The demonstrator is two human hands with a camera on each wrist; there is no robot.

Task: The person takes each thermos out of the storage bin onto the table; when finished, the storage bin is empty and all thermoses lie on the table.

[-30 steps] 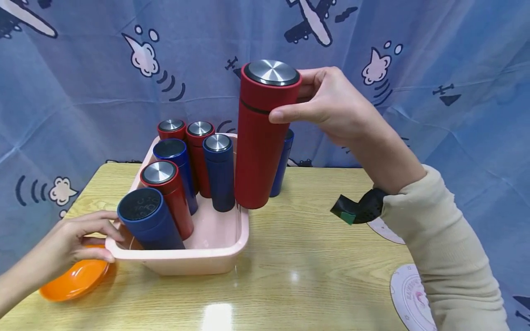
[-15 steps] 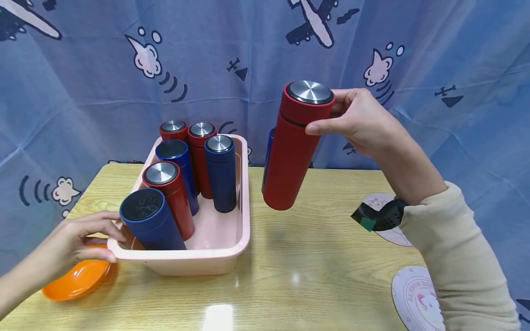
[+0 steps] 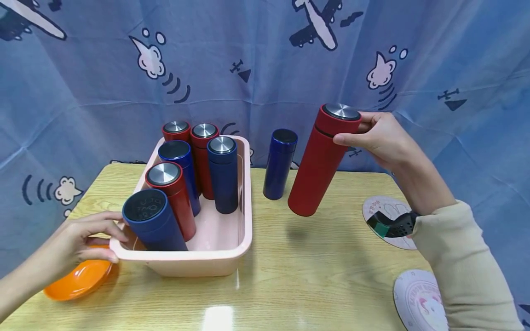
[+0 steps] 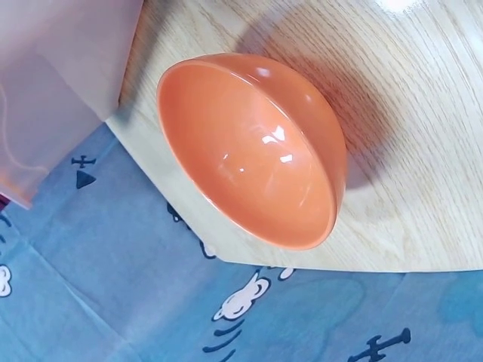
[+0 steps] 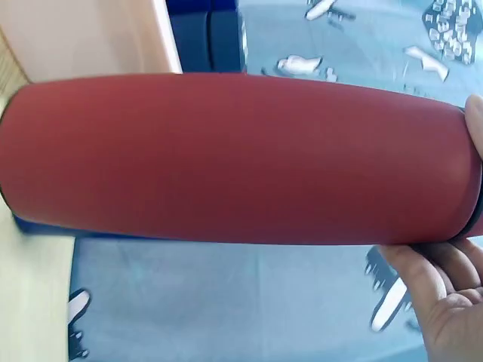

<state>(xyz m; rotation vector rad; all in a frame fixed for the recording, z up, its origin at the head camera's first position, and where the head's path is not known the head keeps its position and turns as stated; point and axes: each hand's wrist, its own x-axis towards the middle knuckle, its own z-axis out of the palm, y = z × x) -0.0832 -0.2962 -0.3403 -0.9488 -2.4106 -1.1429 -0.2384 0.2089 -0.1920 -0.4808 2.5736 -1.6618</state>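
Note:
My right hand (image 3: 383, 138) grips a red thermos flask (image 3: 320, 165) near its steel-topped lid, holding it tilted above the table. The same flask (image 5: 234, 158) fills the right wrist view. With thumb outside and fingers inside, my left hand (image 3: 89, 236) pinches the near left corner of a pale pink bin (image 3: 194, 255). Inside the bin stand several red and blue flasks; the nearest, a wide blue flask (image 3: 155, 223), leans to the left. A slim blue flask (image 3: 280, 165) stands upright on the table, left of the held one.
An orange bowl (image 4: 249, 151) sits on the table left of the bin, partly under my left hand in the head view. Two round printed mats, one farther back (image 3: 383, 207) and one nearer (image 3: 420, 299), lie at the right. A blue patterned curtain (image 3: 269, 55) hangs behind the table.
My right hand has carried the red flask to the right and lower, away from the bin, uncovering the slim blue flask. My left hand has stayed on the bin's rim.

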